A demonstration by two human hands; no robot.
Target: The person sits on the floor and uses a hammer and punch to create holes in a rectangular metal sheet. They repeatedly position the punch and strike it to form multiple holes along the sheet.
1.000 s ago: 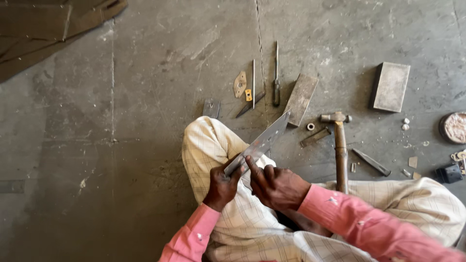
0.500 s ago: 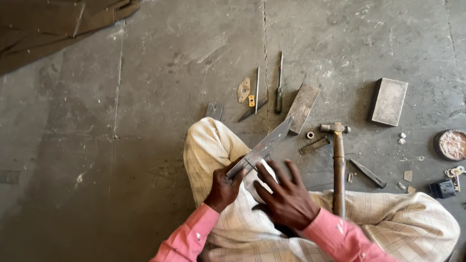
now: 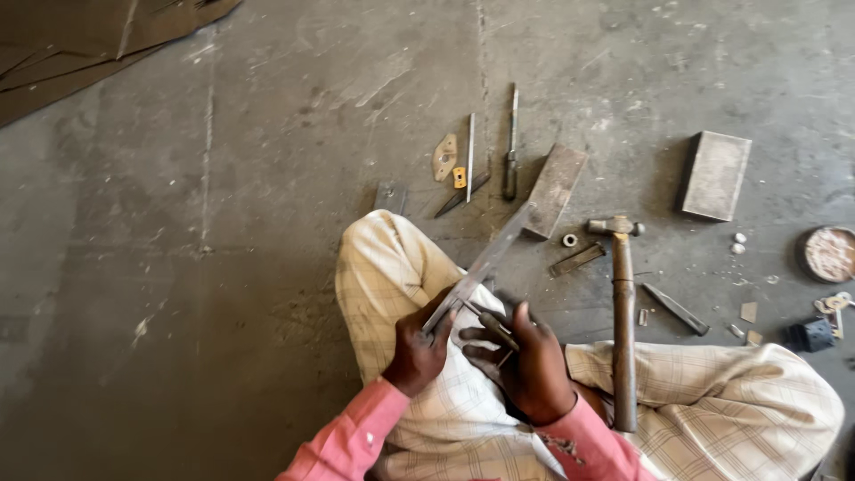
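Down near the bottom middle of the frame, the left hand is curled into a fist around the low end of a long flat metal strip. The fingers are shut tight on it, and the pink sleeve runs off toward the lower left. The strip slants up and to the right, from the hand over the knee to a spot just below the grey metal block in the middle of the frame.

Just to the right of it, the right hand lies back-up over the lap, with its fingers spread and bent. It holds a thin dark tool between thumb and fingers, and the tip of the tool points up-left at the strip, close to the left hand. I cannot tell if the tip touches the strip.

The person sits on a grey concrete floor in pale checked trousers. A hammer lies right of the hands, head at the top, its long handle running down over the right leg. Above the knee lie a few small tools, one a thin screwdriver. A flat square metal block sits at the upper right, and a round tin sits at the right edge.
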